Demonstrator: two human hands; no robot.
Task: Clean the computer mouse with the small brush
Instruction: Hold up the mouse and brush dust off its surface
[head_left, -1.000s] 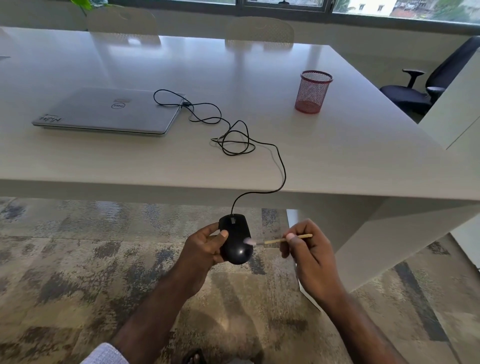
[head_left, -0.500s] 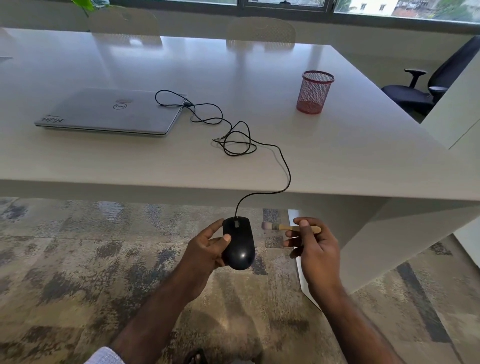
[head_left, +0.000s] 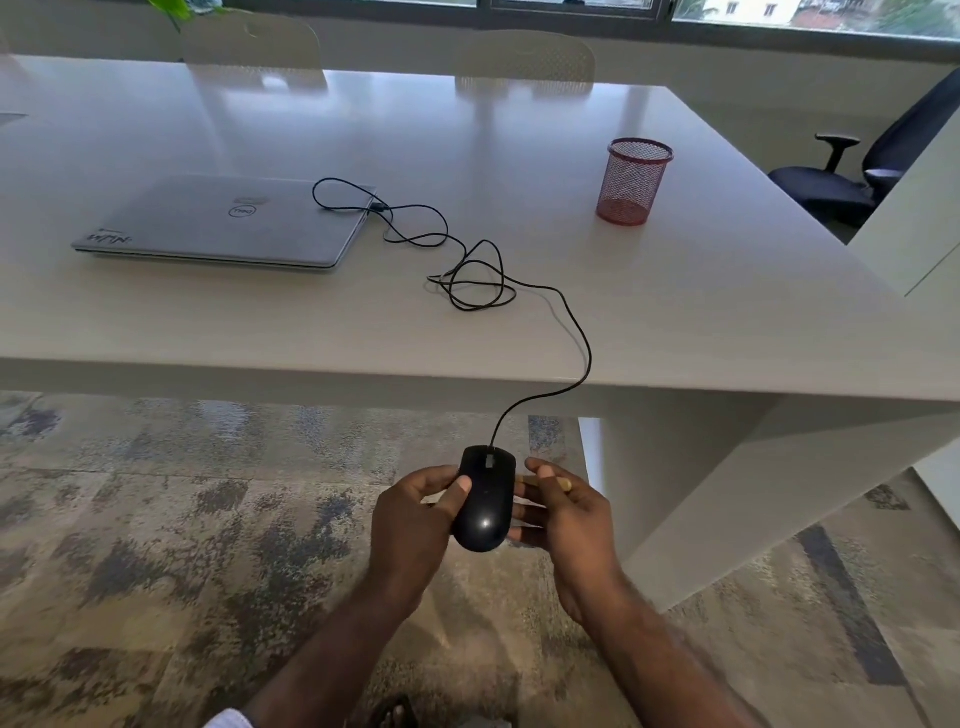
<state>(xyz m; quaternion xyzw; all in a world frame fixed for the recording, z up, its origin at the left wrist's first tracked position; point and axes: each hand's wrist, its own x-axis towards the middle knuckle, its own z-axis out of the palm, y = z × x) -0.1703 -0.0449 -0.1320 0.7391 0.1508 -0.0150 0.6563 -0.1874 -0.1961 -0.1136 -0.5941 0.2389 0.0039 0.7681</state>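
Note:
A black wired computer mouse is held in the air below the table's front edge, top side up. My left hand grips its left side, thumb on top. My right hand is pressed against the mouse's right side and holds the small brush, of which only a bit of the wooden handle shows between the fingers; the bristles are hidden. The mouse cable runs up over the table edge, loops on the table and reaches the closed laptop.
A red mesh pen cup stands on the white table at the right. A black office chair is beyond the table's right side. Two pale chairs stand at the far edge. Patterned carpet lies below my hands.
My right hand has drawn the brush off the mouse's right side, turned it, and closed in against the mouse. The mouse has shifted slightly lower and more upright in my left hand.

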